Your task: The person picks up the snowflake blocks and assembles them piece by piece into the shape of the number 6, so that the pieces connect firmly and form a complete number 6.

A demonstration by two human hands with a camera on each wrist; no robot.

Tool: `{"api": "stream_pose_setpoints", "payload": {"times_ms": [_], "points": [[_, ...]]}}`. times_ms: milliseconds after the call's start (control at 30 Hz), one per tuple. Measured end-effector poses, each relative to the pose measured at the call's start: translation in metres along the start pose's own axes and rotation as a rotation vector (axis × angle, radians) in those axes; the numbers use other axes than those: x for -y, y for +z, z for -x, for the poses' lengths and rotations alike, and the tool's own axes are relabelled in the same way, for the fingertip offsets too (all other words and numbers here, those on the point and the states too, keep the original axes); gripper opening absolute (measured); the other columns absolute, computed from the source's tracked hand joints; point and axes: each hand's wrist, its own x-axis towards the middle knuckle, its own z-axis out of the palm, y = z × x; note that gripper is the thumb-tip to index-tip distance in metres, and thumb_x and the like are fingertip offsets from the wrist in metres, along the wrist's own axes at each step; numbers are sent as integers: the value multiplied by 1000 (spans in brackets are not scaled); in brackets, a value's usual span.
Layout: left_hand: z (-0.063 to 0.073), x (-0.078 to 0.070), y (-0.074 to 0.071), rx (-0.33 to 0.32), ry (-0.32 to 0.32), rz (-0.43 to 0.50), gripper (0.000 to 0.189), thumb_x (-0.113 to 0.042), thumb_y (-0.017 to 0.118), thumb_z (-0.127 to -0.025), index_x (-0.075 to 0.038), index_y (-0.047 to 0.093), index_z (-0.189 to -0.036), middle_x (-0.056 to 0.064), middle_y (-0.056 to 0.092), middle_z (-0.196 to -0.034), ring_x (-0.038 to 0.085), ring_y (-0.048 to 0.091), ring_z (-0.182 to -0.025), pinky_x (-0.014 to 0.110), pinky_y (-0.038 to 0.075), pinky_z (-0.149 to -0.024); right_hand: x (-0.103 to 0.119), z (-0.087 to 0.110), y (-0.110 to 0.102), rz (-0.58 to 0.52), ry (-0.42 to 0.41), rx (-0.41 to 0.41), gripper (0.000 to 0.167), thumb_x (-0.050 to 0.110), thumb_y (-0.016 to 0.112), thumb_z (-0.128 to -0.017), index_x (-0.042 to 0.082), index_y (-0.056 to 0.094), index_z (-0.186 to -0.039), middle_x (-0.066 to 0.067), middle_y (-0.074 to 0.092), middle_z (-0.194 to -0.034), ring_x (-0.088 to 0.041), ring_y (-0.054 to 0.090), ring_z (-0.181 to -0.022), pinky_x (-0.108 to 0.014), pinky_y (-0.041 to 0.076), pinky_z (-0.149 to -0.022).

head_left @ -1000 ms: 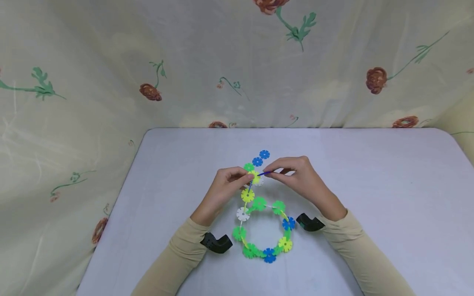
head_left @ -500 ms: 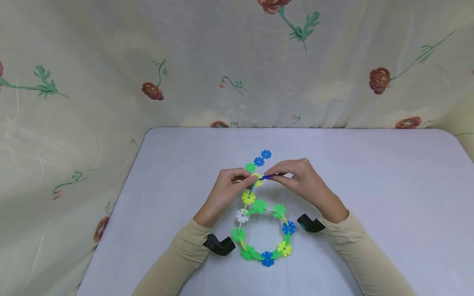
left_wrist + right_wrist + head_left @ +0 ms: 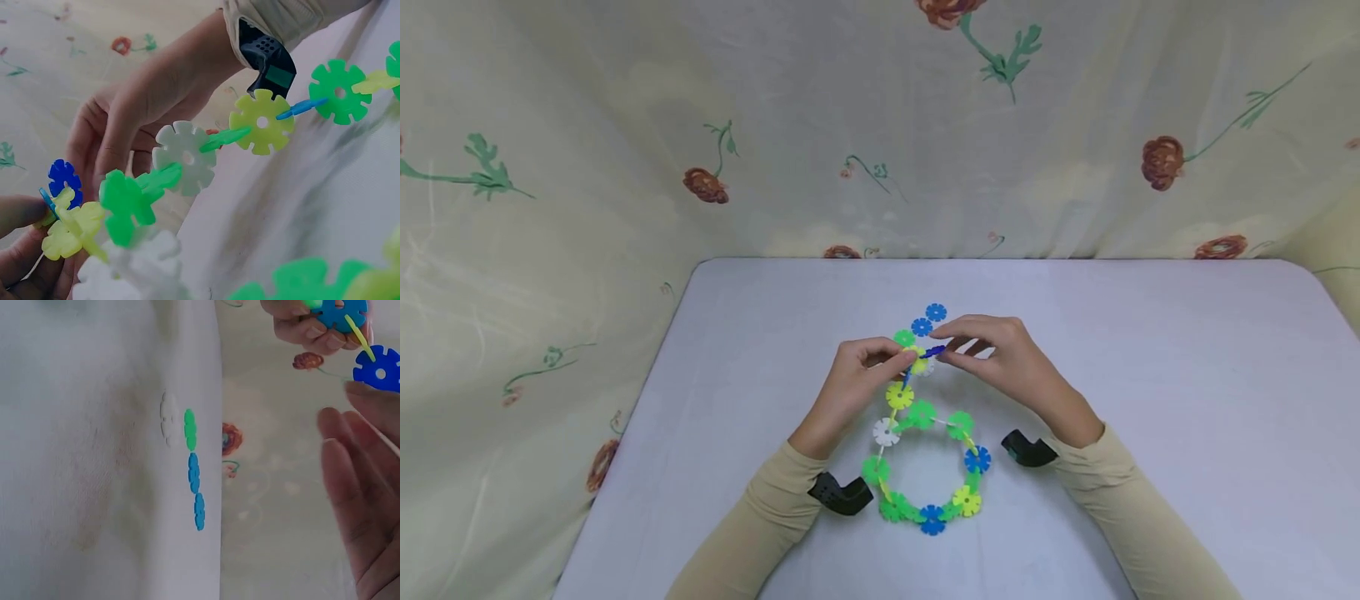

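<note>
My left hand [image 3: 859, 383] pinches discs at the upper end of a chain of slotted plastic flower discs. A yellow disc [image 3: 919, 364] is at its fingertips, and a light blue disc [image 3: 340, 315] is held there in the right wrist view. A dark blue disc [image 3: 379, 370] joins the yellow one edge to slot. My right hand [image 3: 1011, 367] is beside it, thumb right at the disc's edge, index finger lifted away and fingers spread. From the left hand the chain runs down through another yellow disc [image 3: 899, 396] to a ring of green, blue, yellow and white discs [image 3: 932, 520].
Beyond the hands lie two loose blue discs [image 3: 936, 312], a green disc [image 3: 904, 337] and a white disc [image 3: 169, 419]. They rest on the white table [image 3: 1150, 375]. Behind its far edge hangs a flowered curtain [image 3: 790, 125]. Black devices [image 3: 1028, 450] sit at both wrists.
The right hand's fingers have parted from the dark blue disc, which they pinched before. That disc now stays on the yellow one. The ring has shifted slightly left.
</note>
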Motion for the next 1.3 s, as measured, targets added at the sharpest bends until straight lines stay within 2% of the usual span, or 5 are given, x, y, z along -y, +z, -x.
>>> {"api": "stream_pose_setpoints", "payload": {"times_ms": [233,500,900,1133,1300], "points": [[-1,1,-1,-25,9,34,20,-22,71,-100,-3,75,-100,7,70,-94,18,64,-82,28,55,-75,-8,-1,3,49,166,173,21,9,81,-89,8,78,-110,-6,79,-107,-14,74,-86,-35,63,-77],[-3,2,-3,-35,7,40,18,-19,71,-99,-2,73,-104,7,71,-99,18,66,-82,29,58,-78,-16,-4,7,40,234,292,22,11,80,-91,7,78,-112,-4,79,-109,-11,73,-87,-27,61,-77],[-4,5,-3,-39,16,64,17,-16,71,-99,0,72,-102,8,71,-98,18,67,-83,28,59,-78,-31,-15,26,114,259,316,22,17,82,-89,8,76,-108,-2,76,-98,-10,67,-81,-30,57,-75],[-4,3,-2,-27,18,66,17,-17,71,-99,0,72,-103,5,71,-98,21,67,-86,27,59,-77,-34,-19,35,155,286,349,23,19,83,-89,6,68,-101,-3,56,-80,-14,49,-69,-28,43,-64],[-4,4,-3,-30,0,53,19,-19,71,-99,-1,72,-103,7,71,-99,25,67,-87,27,58,-77,-35,-19,37,137,293,342,26,16,83,-89,4,68,-106,-5,61,-86,-14,52,-72,-28,46,-66]]}}
